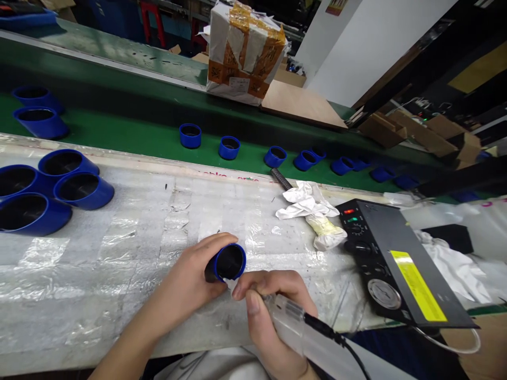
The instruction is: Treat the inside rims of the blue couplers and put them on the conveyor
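Observation:
My left hand [194, 274] is wrapped round a blue cup-like part [243, 254] with a dark inside, its open end tilted up toward me. In my right hand [273, 311] is a clear glue dispensing syringe [291, 316], with a black cable or tube running along its side. The syringe's pale tip reaches the near rim of the blue part, close to my right fingers. Whether anything is coming out of the tip cannot be made out. Both hands are over the plastic-covered table [138, 253].
Several blue parts [85, 190] stand at the left, and more [190, 136] line the green conveyor belt [138, 137]. To the right are crumpled white tissues [304, 200] and a black dispenser box [396, 253] with dials. A taped carton [245, 53] stands behind the belt.

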`<state>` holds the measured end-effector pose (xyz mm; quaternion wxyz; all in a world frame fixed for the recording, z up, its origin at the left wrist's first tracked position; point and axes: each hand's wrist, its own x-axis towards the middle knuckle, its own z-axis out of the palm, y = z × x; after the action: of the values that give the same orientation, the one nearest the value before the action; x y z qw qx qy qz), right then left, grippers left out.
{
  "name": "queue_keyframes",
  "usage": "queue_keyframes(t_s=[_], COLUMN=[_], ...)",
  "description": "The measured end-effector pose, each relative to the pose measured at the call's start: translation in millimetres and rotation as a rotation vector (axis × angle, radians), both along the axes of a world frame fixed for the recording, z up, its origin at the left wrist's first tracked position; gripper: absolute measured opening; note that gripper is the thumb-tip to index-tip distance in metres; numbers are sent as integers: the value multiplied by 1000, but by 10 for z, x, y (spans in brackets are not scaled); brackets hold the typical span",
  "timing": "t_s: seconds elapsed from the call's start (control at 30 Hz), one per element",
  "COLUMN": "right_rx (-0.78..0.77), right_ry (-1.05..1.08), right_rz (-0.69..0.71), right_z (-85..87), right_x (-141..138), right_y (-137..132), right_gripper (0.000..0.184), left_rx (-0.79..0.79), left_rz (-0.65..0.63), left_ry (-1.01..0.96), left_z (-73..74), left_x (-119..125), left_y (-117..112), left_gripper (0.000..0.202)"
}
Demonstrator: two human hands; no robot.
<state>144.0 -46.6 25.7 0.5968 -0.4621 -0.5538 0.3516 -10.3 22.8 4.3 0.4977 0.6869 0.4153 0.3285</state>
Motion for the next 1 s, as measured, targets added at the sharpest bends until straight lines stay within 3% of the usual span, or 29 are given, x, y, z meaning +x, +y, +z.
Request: queue_keyframes(t_s=[0.4,0.67,1.0], right_rx=[26,89,93], right_ry=[46,95,188], right_rz=[22,60,43], right_z=[6,-71,-40], right_x=[-35,18,11], right_y=[131,222,310], right_gripper=[9,11,10], left_rx=[-27,-49,-5], left_rz=[10,26,20], left_ry=[20,2,30], left_z=[-30,-49,-89], left_x=[-12,-28,-14], left_y=[-3,-13,-8], left_gripper=[60,66,63])
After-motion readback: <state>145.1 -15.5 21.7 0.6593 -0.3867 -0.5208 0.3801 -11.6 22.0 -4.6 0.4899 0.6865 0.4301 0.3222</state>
